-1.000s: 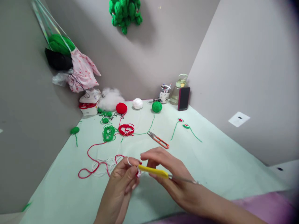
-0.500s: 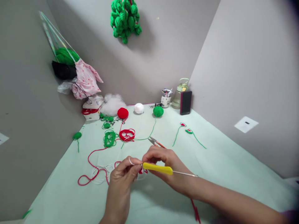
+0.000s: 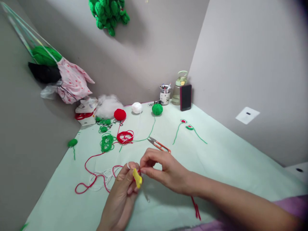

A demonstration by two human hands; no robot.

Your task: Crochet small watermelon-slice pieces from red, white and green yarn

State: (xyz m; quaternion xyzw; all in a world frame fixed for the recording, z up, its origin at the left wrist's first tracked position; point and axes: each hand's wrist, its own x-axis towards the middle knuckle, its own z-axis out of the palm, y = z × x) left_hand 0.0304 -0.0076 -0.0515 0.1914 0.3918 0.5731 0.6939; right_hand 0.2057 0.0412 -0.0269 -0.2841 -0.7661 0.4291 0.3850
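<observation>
My left hand (image 3: 122, 189) is closed on a small red-and-white crochet piece, mostly hidden by the fingers, and a crochet hook. The hook's yellow handle (image 3: 137, 178) points toward me past my left thumb, its thin metal end hanging below. White yarn (image 3: 128, 165) loops over my left forefinger. Right at the work, thumb and forefinger of my right hand (image 3: 166, 170) are pinched together where a bit of red yarn shows. Red yarn (image 3: 92, 181) and a loose white coil (image 3: 97, 179) lie left of my hands. Orange-handled thread snips (image 3: 160, 145) lie just beyond my right hand.
Farther back are a red ball (image 3: 119, 114), a white ball (image 3: 137, 107) and a green ball (image 3: 157, 109) of yarn, white stuffing (image 3: 109, 106), a pen cup (image 3: 165, 96), a bottle (image 3: 176, 94) and a phone (image 3: 185, 98). Two small crocheted pieces (image 3: 189, 127) lie right.
The hook has swung from pointing right across my right hand to pointing down toward me. My right fingertips have come to the work at my left hand. The view has shifted.
</observation>
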